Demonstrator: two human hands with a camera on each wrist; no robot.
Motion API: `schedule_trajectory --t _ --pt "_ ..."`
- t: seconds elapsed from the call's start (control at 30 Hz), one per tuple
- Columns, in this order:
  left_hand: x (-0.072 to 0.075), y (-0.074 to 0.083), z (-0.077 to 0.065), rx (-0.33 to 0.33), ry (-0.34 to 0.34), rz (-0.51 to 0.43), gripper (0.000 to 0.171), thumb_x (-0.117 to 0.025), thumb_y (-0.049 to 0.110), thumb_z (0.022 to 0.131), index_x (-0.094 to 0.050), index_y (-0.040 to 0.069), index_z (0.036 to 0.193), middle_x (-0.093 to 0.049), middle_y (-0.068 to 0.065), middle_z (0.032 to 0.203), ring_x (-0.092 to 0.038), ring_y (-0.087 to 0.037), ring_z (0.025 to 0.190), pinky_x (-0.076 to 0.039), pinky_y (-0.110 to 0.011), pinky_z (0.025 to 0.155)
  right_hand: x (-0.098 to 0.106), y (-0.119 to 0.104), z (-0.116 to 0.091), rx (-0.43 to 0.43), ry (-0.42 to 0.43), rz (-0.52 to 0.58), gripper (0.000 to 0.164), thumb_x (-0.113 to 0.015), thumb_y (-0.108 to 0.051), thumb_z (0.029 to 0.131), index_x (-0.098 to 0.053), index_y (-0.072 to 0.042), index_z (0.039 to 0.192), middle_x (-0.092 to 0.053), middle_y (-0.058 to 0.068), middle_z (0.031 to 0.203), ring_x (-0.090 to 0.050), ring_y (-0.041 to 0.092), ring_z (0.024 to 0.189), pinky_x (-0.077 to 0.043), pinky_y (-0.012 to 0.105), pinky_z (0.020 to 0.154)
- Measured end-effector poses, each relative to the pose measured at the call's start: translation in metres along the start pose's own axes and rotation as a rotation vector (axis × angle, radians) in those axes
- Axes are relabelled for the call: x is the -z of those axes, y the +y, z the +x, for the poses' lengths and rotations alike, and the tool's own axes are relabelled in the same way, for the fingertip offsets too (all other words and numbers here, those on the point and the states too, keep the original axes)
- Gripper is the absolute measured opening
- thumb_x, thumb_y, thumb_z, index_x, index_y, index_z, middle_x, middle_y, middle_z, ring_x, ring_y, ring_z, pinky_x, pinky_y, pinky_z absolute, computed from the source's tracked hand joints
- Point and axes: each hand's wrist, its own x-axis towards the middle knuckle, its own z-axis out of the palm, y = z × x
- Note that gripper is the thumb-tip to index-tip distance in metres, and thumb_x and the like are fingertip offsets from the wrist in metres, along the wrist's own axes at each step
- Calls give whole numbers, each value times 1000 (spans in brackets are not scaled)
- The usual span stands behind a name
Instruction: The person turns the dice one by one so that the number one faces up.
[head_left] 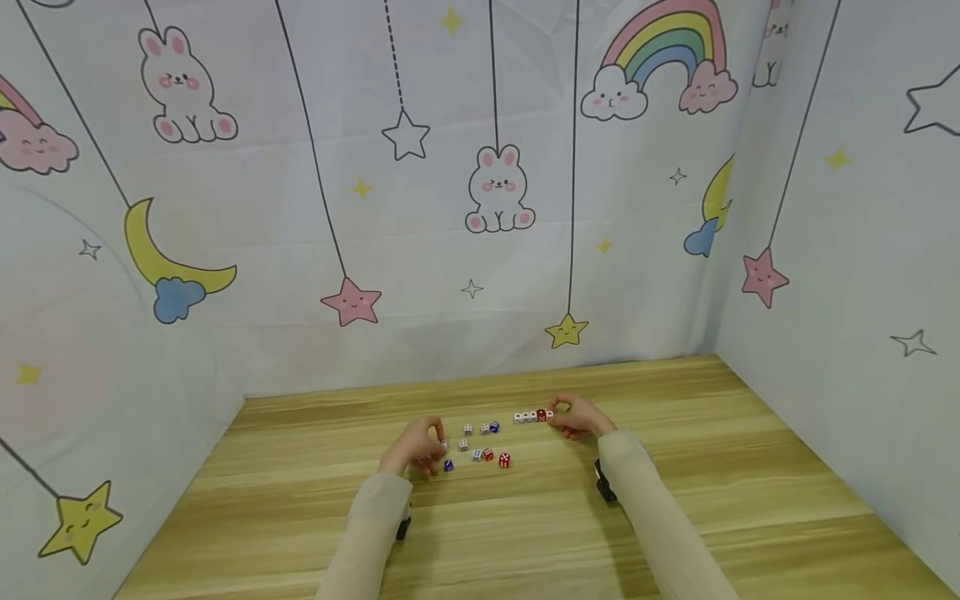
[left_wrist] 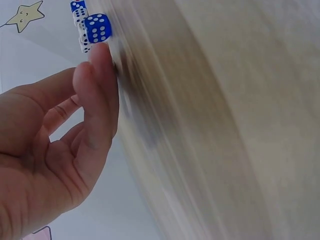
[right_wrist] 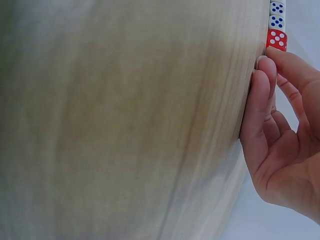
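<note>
My left hand (head_left: 415, 447) is at the left edge of a loose group of dice, its thumb and index fingertips at a white die (head_left: 444, 446) that the fingers partly cover. A blue die (head_left: 448, 466) lies just in front of those fingers; a larger-looking blue die (left_wrist: 97, 28) shows past the fingertips in the left wrist view. My right hand (head_left: 579, 417) pinches a white die (head_left: 550, 414) at the right end of a straight row. Beside that die stands a red die (head_left: 542, 415), with white dice (head_left: 526, 417) on its left. In the right wrist view, fingers hide the end die.
Between the hands lie white dice (head_left: 462, 446), red dice (head_left: 505, 460) and another blue die (head_left: 494, 427), spread on the wood-grain table (head_left: 517, 533). A printed fabric wall (head_left: 420, 217) rises behind the table, with side walls at left and right.
</note>
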Motion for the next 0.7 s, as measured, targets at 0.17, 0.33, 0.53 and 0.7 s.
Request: schedule_trajectory --t 0.17,0.33,0.53,0.7 --pt "-1 0 1 9 -9 1 21 -58 -3 79 -47 -1 97 -60 -15 60 -56 -16 42 -45 -27 38 -1 -2 -2 -8 18 -15 16 -57 -11 86 -52 -6 100 -45 0 57 -40 8 44 -36 19 41" --pt "-3 0 1 5 -16 3 25 -57 -4 79 -49 1 102 -60 -14 62 -56 -16 43 -45 -27 39 -1 -1 -1 -11 22 -13 17 -58 -11 85 -52 -6 100 -46 0 56 -41 8 44 -36 19 41" --pt "-4 2 -1 11 -5 8 16 -55 -4 79 -51 -2 94 -59 -15 66 -56 -16 44 -46 -28 40 1 3 2 -2 3 -11 17 -59 -13 85 -53 -7 100 -47 -1 57 -43 8 44 -38 19 41" --pt "-4 3 0 7 -10 21 15 -55 -3 79 -52 -2 93 -61 -15 69 -54 -15 44 -47 -28 41 2 4 4 -2 -3 -9 18 -59 -14 85 -53 -8 100 -48 0 57 -44 9 45 -39 20 42"
